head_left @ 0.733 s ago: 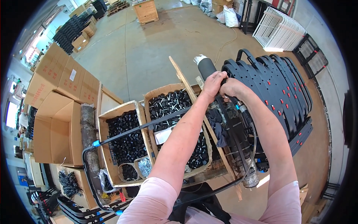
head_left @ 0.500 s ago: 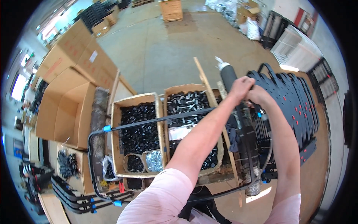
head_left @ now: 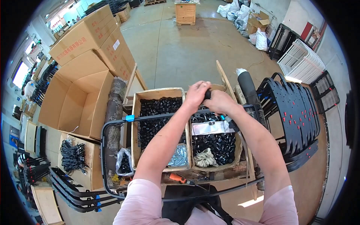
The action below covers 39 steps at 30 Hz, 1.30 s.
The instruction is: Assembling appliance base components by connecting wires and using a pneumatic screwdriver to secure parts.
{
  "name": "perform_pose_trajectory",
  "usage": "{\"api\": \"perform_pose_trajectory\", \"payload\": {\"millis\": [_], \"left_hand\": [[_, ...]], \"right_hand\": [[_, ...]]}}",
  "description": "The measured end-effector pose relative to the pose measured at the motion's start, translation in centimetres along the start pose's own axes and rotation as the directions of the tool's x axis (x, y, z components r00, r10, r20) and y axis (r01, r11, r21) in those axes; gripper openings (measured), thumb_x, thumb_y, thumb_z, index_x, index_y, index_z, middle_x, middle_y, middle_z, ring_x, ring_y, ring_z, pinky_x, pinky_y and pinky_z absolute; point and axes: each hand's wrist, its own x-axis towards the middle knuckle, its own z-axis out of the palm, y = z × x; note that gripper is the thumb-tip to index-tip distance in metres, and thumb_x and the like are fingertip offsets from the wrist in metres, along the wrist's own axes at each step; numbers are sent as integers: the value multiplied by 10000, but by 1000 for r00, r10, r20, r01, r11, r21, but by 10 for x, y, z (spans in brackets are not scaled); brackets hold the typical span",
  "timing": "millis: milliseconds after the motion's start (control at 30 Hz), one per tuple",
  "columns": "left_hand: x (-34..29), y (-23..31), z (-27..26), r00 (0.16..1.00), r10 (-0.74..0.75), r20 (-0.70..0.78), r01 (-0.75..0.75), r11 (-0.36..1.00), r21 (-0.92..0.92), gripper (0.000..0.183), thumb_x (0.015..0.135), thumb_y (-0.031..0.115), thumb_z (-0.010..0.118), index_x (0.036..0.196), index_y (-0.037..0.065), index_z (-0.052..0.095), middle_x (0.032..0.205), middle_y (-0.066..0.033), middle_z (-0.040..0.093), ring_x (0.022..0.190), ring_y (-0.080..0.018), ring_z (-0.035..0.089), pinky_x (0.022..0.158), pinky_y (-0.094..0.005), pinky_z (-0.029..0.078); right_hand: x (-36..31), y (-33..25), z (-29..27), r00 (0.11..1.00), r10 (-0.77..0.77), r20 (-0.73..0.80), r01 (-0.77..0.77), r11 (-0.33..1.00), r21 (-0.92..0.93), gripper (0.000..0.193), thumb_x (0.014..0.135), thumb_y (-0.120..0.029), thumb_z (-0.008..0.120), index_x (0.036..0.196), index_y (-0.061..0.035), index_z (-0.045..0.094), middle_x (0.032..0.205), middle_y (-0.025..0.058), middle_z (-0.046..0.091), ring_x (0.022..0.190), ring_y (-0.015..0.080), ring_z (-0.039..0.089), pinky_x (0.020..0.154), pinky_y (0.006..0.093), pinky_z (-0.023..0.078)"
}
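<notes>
Both my hands meet over the far bar of a black tubular frame (head_left: 161,117), which rests across two boxes of small parts. My right hand (head_left: 222,102) is closed round a black tool, with a blue ring and a hose fitting (head_left: 233,124) showing below the fingers. My left hand (head_left: 196,96) is closed against the right one; a black piece (head_left: 207,94) shows between them, and I cannot tell what it is. Below lie a box of black caps (head_left: 153,108), another box of black parts (head_left: 210,144) with a pale card (head_left: 212,128) and a crumpled glove (head_left: 205,158), and a small box of silver screws (head_left: 178,155).
A wrapped roll (head_left: 114,112) stands left of the boxes, another dark roll (head_left: 248,88) right. Stacked black panels (head_left: 296,108) are at the right. An open carton (head_left: 75,101) and coiled black cables (head_left: 74,155) stand left. An orange-handled screwdriver (head_left: 177,178) lies near my body.
My hands have moved left together, from over the right-hand roll to above the middle of the boxes. The view has shifted, showing the glove and the orange-handled screwdriver.
</notes>
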Motion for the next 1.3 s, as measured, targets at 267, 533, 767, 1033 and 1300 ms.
{"api": "perform_pose_trajectory", "payload": {"millis": [267, 533, 767, 1033, 1300], "left_hand": [[-19, 5, -65, 999, -25, -44, 23, 998, -53, 228, 1049, 261, 615, 1001, 49, 683, 974, -19, 651, 939, -133, 579, 876, -309, 483], [-10, 5, -66, 999, -31, 19, 32, 999, -35, 265, 1062, 296, 610, 1032, 46, 689, 987, -24, 663, 942, -137, 593, 870, -314, 493], [-15, -2, -70, 999, -33, 25, 35, 997, -71, 301, 1052, 317, 622, 1073, 26, 694, 1016, -30, 672, 974, -141, 600, 894, -317, 494], [-20, -5, -66, 1000, -25, 4, 25, 1000, -10, 264, 1070, 300, 597, 1050, 51, 683, 1015, -29, 652, 991, -143, 578, 933, -321, 468], [-19, -19, -72, 1000, -9, -4, 9, 1000, 0, 303, 1070, 342, 608, 1072, 50, 687, 1019, -26, 659, 991, -139, 587, 919, -318, 477]], "right_hand": [[4, -68, 36, 1000, 10, 1, -10, 996, -93, 385, 886, -298, 607, 967, 47, 757, 783, 194, 761, 920, 337, 768, 876, 453, 577], [14, -64, 37, 999, 41, -14, -41, 997, -71, 385, 898, -324, 612, 979, 23, 758, 778, 188, 761, 900, 331, 771, 870, 450, 574], [12, -60, 41, 999, -40, -11, 39, 996, -80, 406, 899, -280, 584, 1070, 63, 720, 792, 208, 755, 890, 352, 765, 860, 468, 582], [16, -51, 45, 1000, -5, -1, 5, 998, -63, 424, 887, -277, 587, 1084, 81, 704, 780, 211, 749, 871, 367, 761, 837, 470, 582], [29, -45, 53, 999, 29, 44, -31, 999, 42, 330, 825, -266, 635, 825, 55, 712, 655, 162, 699, 619, 288, 730, 656, 422, 578]]}}
